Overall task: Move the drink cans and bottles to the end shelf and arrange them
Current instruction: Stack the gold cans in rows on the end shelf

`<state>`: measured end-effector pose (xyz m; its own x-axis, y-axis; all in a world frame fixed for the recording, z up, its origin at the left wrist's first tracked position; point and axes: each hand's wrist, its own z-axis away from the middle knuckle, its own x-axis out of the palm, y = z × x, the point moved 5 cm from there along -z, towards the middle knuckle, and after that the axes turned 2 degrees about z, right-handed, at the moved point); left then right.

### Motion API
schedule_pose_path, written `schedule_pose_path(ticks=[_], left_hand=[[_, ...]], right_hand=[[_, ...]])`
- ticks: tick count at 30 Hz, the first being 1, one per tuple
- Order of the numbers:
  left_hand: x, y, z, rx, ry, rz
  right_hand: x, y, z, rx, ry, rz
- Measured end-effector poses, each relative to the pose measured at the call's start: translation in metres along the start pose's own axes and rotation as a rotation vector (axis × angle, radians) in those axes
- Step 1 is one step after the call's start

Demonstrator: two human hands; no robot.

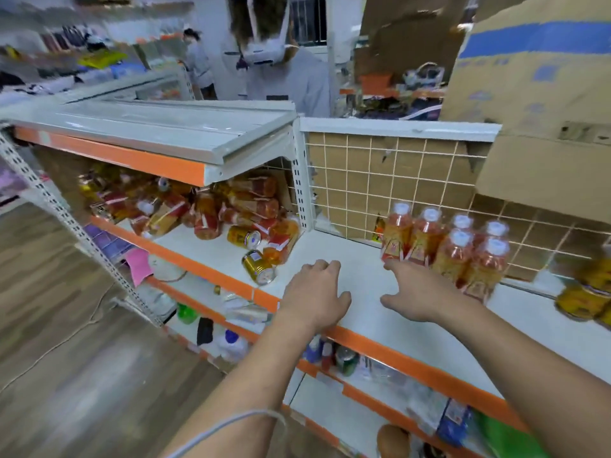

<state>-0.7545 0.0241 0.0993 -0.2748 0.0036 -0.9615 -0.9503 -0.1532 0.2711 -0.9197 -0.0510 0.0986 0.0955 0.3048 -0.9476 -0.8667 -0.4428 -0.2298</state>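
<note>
Left hand point(314, 292) hovered loosely curled, empty; right hand point(426, 292) spread wide, bottles point(451, 254) just beyond its fingertips point(389, 265), possibly touching.

The white shelf point(363, 276), fronted by an orange lip, runs from ten o'clock to four o'clock. At its ten o'clock end, under an upper board point(172, 133), a heap of bottles point(211, 209) lies on its side. Two gold cans point(259, 267) lie tipped over just at the heap's five o'clock. Toward two o'clock, six upright bottles point(446, 249) stand packed together close to the wire grid back point(357, 180). At three o'clock sit more gold cans point(582, 299), blurred at the frame edge.
</note>
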Motion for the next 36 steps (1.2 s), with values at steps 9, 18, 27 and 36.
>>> schedule_pose_path(ticks=[9,18,27,36], left_hand=[[0.054,0.203,-0.04,0.346,-0.076,0.092],[0.125,0.391,-0.069,0.442,-0.168,0.02],[0.159,0.457,-0.096,0.342,-0.261,-0.023],[0.178,0.464,-0.108,0.289,-0.289,0.0]], right_hand=[[-0.043,0.19,0.086,0.335,0.109,-0.062],[-0.078,0.417,0.15,0.523,0.279,-0.174],[-0.078,0.511,0.111,0.427,0.33,-0.24],[-0.059,0.524,0.095,0.394,0.397,-0.194]])
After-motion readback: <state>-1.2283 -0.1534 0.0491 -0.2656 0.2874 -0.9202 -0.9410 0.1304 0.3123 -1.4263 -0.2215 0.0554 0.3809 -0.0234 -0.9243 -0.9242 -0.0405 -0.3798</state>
